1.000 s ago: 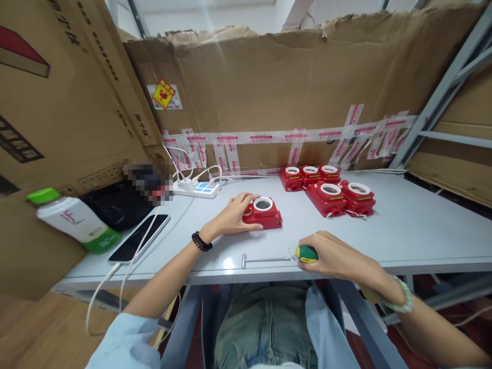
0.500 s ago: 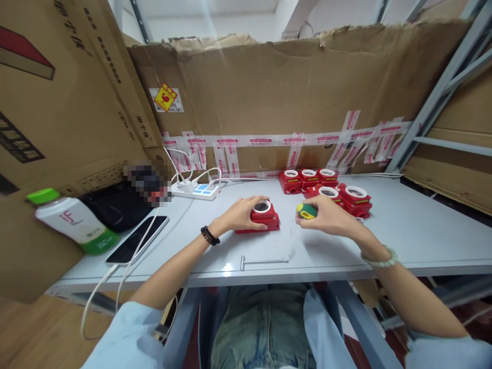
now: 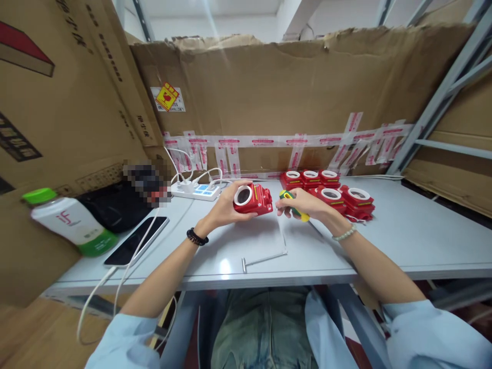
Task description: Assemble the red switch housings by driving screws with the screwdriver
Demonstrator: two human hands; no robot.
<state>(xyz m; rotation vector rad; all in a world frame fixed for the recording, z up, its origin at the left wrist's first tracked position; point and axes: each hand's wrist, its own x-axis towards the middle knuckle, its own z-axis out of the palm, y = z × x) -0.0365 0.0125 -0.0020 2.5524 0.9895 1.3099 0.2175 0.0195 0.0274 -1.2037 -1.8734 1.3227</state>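
My left hand grips a red plastic housing with a white ring, lifted off the grey table and tipped so the ring faces me. My right hand is closed round a green and yellow screwdriver, held just right of the housing and pointing toward it. A metal T-shaped tool lies on the table below both hands.
Several more red housings stand at the back right. A white power strip with cables, a phone, a black bag and a green-capped bottle lie to the left. Cardboard walls enclose the back and left.
My left hand lifted the red housing off the table and tipped it. My right hand picked up the screwdriver from the front edge and carried it to the housing.
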